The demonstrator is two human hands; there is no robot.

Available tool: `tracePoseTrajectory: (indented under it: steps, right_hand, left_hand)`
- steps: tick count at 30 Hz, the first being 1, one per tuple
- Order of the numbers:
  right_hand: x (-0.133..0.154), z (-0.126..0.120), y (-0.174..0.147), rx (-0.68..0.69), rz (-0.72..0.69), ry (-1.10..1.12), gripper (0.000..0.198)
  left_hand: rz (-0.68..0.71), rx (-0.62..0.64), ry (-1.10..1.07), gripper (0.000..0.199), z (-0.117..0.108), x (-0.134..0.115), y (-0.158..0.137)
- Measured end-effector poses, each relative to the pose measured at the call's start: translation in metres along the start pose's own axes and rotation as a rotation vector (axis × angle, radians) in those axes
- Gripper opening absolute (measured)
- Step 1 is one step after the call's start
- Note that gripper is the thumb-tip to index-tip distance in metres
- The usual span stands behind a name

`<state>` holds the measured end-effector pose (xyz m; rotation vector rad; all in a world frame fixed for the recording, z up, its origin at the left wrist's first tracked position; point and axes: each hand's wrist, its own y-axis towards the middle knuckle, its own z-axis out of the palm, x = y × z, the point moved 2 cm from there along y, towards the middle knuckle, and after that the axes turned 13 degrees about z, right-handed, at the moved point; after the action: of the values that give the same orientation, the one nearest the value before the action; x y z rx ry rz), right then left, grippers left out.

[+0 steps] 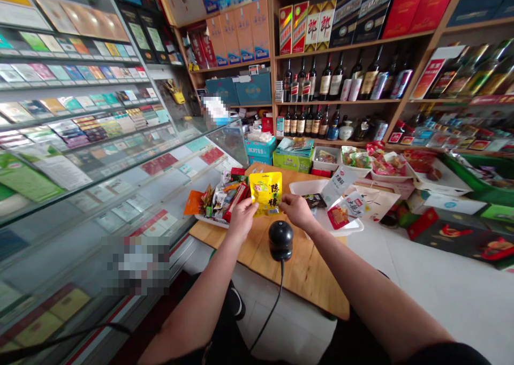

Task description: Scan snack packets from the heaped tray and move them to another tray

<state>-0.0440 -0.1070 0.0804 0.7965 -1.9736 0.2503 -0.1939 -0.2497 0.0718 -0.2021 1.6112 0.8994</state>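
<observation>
Both hands pinch one yellow foil snack pouch with red characters (265, 193), held upright between them: the left hand (242, 218) nips its lower left corner, the right hand (296, 210) its lower right corner. It hangs above the wooden table (305, 274), behind one black dome-shaped scanner (280, 240) near the table's near edge.

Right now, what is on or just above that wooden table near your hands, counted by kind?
Yellow snack pouch, held by the left hand and right hand: 1
Black domed scanner with a cable: 1
White trays on the wooden table: 2
Heap of mixed snack packets, too jumbled to count singly: 1
Total: 5
</observation>
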Motion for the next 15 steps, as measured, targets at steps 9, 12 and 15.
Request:
tracePoseTrajectory:
  steps: [9,12,15]
  right_hand:
    - [-0.033,0.001,0.014,-0.044,0.079,-0.177,0.018]
    - [-0.041,0.003,0.015,-0.044,0.102,-0.199,0.016]
    - [-0.048,0.005,0.016,-0.044,0.134,-0.215,0.015]
  left_hand:
    - [0.025,0.061,0.246,0.03,0.008,0.029,0.012]
    - [-0.013,0.055,0.232,0.025,0.012,0.029,0.012]
    - [-0.039,0.051,0.21,0.023,0.015,0.032,0.011]
